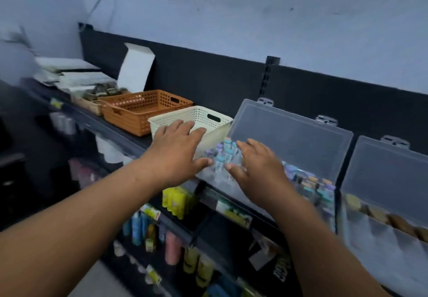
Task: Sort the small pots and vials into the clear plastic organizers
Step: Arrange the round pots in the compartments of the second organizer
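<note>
So we've got both hands out flat over the first clear organizer (289,139), which sits lid-up on the shelf (125,134). The left hand (176,151) has its fingers spread and straight, holding nothing, with the tips over the near rim of the cream basket (208,116). The right hand (257,169) is just as loose and empty.

The vials (225,153) stand packed upright between our two thumbs, pastel caps up, and more run on past the right little finger. It's too blurry to say if any fingertip touches them.

They look tiny, light and stiff, with smooth sides, so we reckon they're slippery and tip like dominoes. We'd pinch one by its cap and lift straight up. The squat brownish pots (379,215) lie in the second organizer (389,169), further right of those fingers. We'd probably grip them across the lid.
</note>
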`<action>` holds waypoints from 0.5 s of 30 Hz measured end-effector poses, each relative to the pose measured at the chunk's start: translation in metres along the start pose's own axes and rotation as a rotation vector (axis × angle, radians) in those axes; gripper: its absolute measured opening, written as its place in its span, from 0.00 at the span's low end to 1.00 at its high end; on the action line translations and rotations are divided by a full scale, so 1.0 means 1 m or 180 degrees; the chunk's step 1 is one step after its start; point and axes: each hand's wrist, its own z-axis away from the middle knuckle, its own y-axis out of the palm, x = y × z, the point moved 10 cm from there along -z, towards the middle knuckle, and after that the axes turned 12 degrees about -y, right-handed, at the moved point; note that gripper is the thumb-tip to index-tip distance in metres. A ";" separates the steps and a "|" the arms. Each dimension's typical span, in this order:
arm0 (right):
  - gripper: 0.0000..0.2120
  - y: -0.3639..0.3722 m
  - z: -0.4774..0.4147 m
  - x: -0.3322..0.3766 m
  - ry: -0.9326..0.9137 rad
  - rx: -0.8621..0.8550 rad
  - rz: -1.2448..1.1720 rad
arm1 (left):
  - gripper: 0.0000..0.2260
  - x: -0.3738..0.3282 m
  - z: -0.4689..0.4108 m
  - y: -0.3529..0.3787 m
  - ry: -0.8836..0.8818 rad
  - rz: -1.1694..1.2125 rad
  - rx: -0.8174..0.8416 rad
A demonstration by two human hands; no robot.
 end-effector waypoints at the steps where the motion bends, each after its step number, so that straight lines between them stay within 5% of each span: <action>1: 0.31 0.005 -0.010 0.020 -0.0043 -0.0006 -0.0050 | 0.35 0.023 0.002 -0.004 -0.0056 -0.0036 -0.0009; 15: 0.32 0.072 -0.129 0.204 -0.0534 0.0123 -0.0354 | 0.36 0.257 0.001 -0.026 -0.0642 -0.0260 0.0041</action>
